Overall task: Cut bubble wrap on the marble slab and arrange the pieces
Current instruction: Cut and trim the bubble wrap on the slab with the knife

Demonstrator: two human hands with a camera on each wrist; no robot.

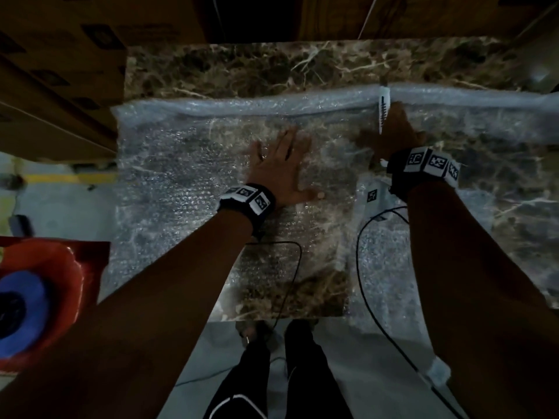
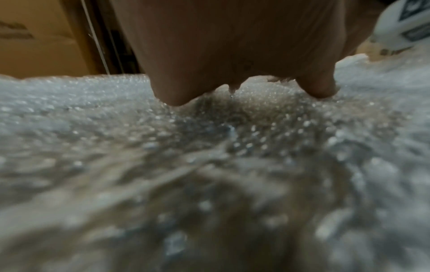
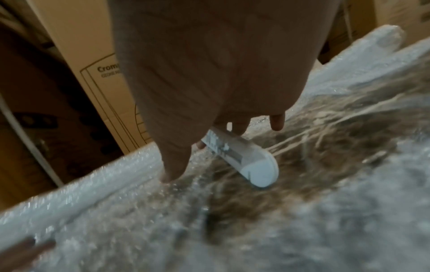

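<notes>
The white cutter (image 1: pixel 383 108) is half hidden under the right hand (image 1: pixel 393 133), its blade too small to make out. The bubble wrap (image 1: pixel 193 176) runs off the frame's right edge and blurs across both wrist views' lower halves.

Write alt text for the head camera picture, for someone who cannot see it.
Seen from above, a person's left hand presses flat on a bubble wrap sheet spread over a brown marble slab, while the right hand holds a white utility knife at the sheet's far edge. Cardboard boxes stand to the left.
</notes>
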